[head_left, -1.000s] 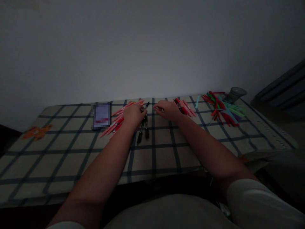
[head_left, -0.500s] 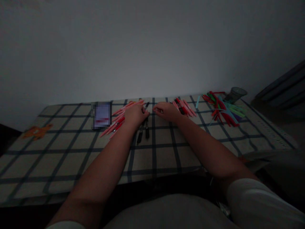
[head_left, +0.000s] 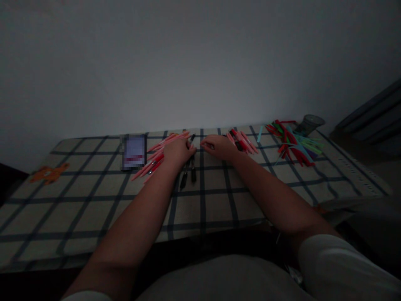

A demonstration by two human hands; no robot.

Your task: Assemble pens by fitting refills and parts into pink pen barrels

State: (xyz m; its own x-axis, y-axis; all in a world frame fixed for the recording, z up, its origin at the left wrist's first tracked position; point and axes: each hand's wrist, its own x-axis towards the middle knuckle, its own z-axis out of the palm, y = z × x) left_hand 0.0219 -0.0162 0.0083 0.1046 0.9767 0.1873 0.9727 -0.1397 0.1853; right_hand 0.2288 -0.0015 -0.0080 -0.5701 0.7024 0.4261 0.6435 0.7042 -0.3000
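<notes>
My left hand [head_left: 179, 150] is closed, thumb and fingers pinched around a black pen [head_left: 192, 137], whose dark end pokes out beyond the fingers. Beneath that hand, two black pens [head_left: 184, 180] point towards me on the cloth, partly covered by it. Pink and red pens [head_left: 152, 165] lie in a loose spread left of and behind the same hand. My right hand [head_left: 219, 146] hovers close by, fingers curled together; anything inside them is too small or hidden to make out. Just beyond its wrist rests a bunch of pink, red and black pens [head_left: 241, 142].
A plaid tablecloth [head_left: 216, 209] covers the table against a pale wall. On the left lie a phone-like device [head_left: 135, 151] with a lit screen and an orange bear print [head_left: 50, 172]. Colourful strips [head_left: 294, 144], a light-blue strip [head_left: 260, 134] and a glass [head_left: 310, 123] occupy the right.
Hardly anything differs. Both hands stay in the same place, with only a tiny shift of the fingers and of the pen at my left hand.
</notes>
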